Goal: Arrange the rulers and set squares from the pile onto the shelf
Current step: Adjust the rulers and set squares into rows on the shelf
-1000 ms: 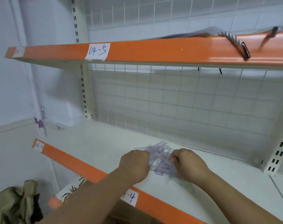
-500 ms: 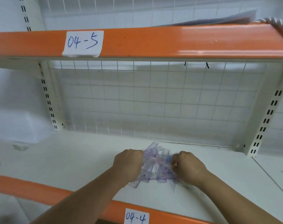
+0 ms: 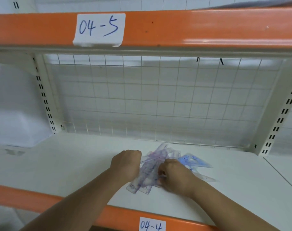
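Observation:
A pile of clear plastic rulers and set squares (image 3: 149, 170) with blue and purple markings lies on the white shelf (image 3: 66, 167) labelled 04-4. My left hand (image 3: 126, 164) grips the pile's left side with curled fingers. My right hand (image 3: 173, 174) holds the pile's right side, fingers curled on the plastic. A blue set square (image 3: 192, 161) sticks out to the right behind my right hand. The bottom ends of the rulers (image 3: 138, 189) poke out toward the shelf's front edge.
A white wire grid (image 3: 150, 100) backs the shelf. The orange upper shelf edge (image 3: 192, 27) labelled 04-5 hangs overhead. Slotted uprights (image 3: 45, 100) stand at the left and at the right (image 3: 278, 120). An orange front lip (image 3: 118, 217) borders the shelf.
The view moved closer and centred on the shelf. The pile has spread out, with a blue set square now showing to the right. Both hands stay on the pile.

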A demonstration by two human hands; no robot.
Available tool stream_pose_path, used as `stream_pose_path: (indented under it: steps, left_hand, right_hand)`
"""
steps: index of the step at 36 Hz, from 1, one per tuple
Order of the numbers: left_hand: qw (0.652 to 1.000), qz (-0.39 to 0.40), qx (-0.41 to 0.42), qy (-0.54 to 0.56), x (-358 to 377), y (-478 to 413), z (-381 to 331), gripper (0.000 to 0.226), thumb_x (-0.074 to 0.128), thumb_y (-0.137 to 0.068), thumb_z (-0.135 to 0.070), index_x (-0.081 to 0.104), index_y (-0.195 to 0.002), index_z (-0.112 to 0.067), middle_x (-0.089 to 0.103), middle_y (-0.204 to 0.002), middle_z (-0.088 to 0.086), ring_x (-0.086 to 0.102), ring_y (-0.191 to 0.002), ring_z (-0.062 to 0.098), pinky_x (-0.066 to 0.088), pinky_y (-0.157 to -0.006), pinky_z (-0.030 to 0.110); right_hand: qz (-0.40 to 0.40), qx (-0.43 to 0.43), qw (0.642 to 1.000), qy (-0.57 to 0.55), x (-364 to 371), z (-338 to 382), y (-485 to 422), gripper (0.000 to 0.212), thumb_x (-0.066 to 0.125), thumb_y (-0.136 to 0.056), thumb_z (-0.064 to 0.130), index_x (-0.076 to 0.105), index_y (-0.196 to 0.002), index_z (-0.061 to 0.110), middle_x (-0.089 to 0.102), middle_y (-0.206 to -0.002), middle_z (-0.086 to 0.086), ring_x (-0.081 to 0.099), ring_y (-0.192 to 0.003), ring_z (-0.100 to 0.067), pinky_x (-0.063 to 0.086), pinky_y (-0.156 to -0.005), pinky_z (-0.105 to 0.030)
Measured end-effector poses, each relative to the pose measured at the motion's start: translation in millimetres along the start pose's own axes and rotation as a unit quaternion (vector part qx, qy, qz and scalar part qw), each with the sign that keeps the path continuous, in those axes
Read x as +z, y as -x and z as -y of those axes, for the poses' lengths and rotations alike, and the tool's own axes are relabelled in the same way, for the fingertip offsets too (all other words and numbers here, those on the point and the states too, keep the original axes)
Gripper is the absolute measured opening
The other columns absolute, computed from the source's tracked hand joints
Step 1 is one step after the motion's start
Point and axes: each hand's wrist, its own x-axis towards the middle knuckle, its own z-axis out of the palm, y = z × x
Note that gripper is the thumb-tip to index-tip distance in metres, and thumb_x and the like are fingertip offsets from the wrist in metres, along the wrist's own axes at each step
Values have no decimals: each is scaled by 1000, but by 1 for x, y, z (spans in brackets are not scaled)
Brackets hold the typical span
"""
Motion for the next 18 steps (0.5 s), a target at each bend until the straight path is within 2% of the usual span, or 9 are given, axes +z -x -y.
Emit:
stream_pose_path:
  steps: [3, 6, 11, 13, 15, 17, 18]
  left_hand:
    - [1000, 1, -2, 4, -2, -2, 3, 19, 48, -95, -14, 55, -113, -17, 61, -113, 4, 58, -102, 24, 40, -73, 28]
    - [1000, -1, -3, 6, -2, -3, 5, 22, 46, -93, -9, 56, -111, -17, 62, -112, 3, 58, -101, 23, 40, -72, 28]
    - [1000, -2, 5, 7, 0, -4, 5, 26, 47, -90, -5, 56, -112, -17, 62, -114, 3, 58, -102, 24, 43, -74, 29]
    - [1000, -2, 6, 8, 1, -4, 5, 22, 48, -91, -7, 56, -110, -16, 62, -112, 4, 58, -101, 25, 41, -72, 28]
    - [1000, -2, 7, 7, 2, -4, 5, 19, 49, -93, -10, 56, -110, -16, 62, -110, 4, 58, -100, 25, 39, -69, 28]
    - [1000, -1, 7, 5, 4, -4, 5, 19, 49, -93, -12, 56, -110, -16, 62, -110, 4, 58, -100, 25, 38, -69, 29]
    - [1000, 0, 7, 5, 6, -4, 5, 19, 49, -93, -12, 57, -111, -16, 62, -110, 4, 58, -100, 25, 39, -69, 29]
  right_hand:
    - [14, 10, 1000, 14, 0, 0, -1, 10, 53, -85, 21, 61, -85, 15, 58, -97, -10, 49, -89, -24, 38, -72, -27]
    - [9, -1, 1000, 17, 0, -1, -1, 17, 52, -87, 24, 63, -94, 13, 60, -105, -10, 54, -100, -26, 42, -77, -29]
    - [34, -29, 999, -11, 1, 0, -1, 33, 56, -85, 36, 60, -117, 28, 57, -119, -3, 52, -111, -23, 48, -88, -30]
    - [40, -50, 998, -4, -3, 3, 0, 29, 59, -86, 36, 63, -115, 30, 55, -118, -1, 50, -111, -21, 43, -86, -27]
    - [18, -87, 996, 27, -6, 4, 0, 24, 59, -87, 34, 69, -106, 25, 58, -113, -2, 50, -108, -21, 41, -80, -25]
    - [-8, -112, 992, 58, -8, 8, 1, 20, 59, -83, 32, 74, -92, 20, 63, -97, -4, 57, -96, -22, 40, -70, -24]
    - [-15, -121, 990, 66, -8, 10, 1, 18, 60, -76, 31, 75, -79, 20, 64, -82, -3, 61, -82, -23, 38, -62, -23]
